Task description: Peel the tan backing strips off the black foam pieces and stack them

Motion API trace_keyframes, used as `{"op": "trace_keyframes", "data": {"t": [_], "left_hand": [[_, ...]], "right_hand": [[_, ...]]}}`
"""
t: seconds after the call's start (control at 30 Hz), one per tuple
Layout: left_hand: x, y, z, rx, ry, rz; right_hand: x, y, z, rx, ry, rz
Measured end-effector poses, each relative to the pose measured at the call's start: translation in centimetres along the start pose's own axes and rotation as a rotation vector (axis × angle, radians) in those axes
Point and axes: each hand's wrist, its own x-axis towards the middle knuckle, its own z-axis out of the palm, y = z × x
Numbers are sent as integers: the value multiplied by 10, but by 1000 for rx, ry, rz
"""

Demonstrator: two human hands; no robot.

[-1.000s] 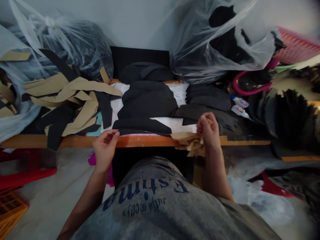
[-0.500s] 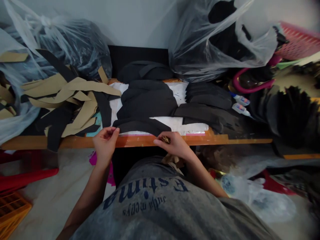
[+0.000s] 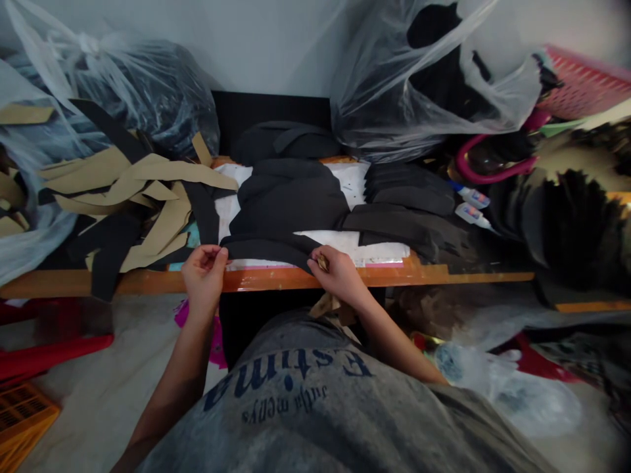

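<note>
A curved black strip (image 3: pixel 269 249) lies along the table's front edge, over white paper (image 3: pixel 340 242). My left hand (image 3: pixel 204 266) pinches its left end between thumb and fingers. At the other end my right hand (image 3: pixel 338 269) is closed on the strip's right tip, with some small crumpled brown scraps (image 3: pixel 323 263) tucked in the same hand. Just behind the strip sits a pile of wider curved black pieces (image 3: pixel 290 200). Further back there is another stack of black pieces (image 3: pixel 286 141).
Tan and black strips (image 3: pixel 162 226) heap up on the left, some overhanging the edge. Fanned black pieces (image 3: pixel 409 190) and small glue bottles (image 3: pixel 472 213) are on the right. Filled plastic bags (image 3: pixel 389 92) stand behind, and a pink basket (image 3: pixel 586 82) is at the far right.
My right hand has moved slightly up and inward, now gripping the strip's right tip. My left hand stays at the left end, a little higher. The view has shifted slightly.
</note>
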Motion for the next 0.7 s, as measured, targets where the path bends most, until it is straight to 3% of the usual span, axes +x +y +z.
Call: {"op": "trace_keyframes", "data": {"t": [0.17,0.33,0.7], "left_hand": [[7,-5,5,28,35,50],[14,-5,8,81,36,8],[18,-8,8,158,14,7]], "right_hand": [[13,-7,0,-98,-39,43],[23,-14,3,-267,-69,84],[32,-23,2,-410,-116,132]]}}
